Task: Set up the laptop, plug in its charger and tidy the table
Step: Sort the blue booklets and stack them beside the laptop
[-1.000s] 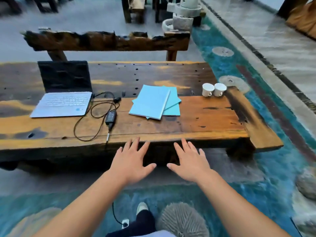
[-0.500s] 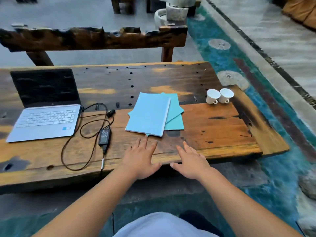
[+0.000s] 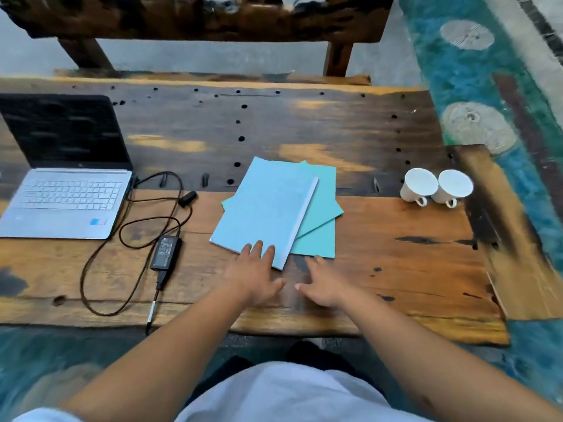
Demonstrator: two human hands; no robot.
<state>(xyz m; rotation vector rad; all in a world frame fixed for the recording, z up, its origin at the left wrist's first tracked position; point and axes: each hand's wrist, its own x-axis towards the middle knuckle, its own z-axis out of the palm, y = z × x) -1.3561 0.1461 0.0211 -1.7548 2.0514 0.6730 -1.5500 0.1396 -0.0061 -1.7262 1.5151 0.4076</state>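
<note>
Left hand point(image 3: 254, 278): flat, palm down, its grip open and holding nothing — the fingertips lie over the near corner of the top booklet.
Right hand point(image 3: 324, 284): also spread flat with an open grip, empty, just beside the left hand; its fingertips are near the lower booklet's edge, contact I cannot tell.
Booklets point(image 3: 268, 208): three light blue ones, fanned in a loose stack, directly beyond both hands on the tabletop point(image 3: 396, 269).
Laptop point(image 3: 65, 184): open, screen dark, well to the left of the left hand.
Charger point(image 3: 166, 252): black brick with a looped cable, between the laptop and the left hand — one end of the cable reaches the laptop's side, the other hangs over the near edge.
Cups point(image 3: 435, 187): two white ones, touching, beyond and to the right of the right hand.
</note>
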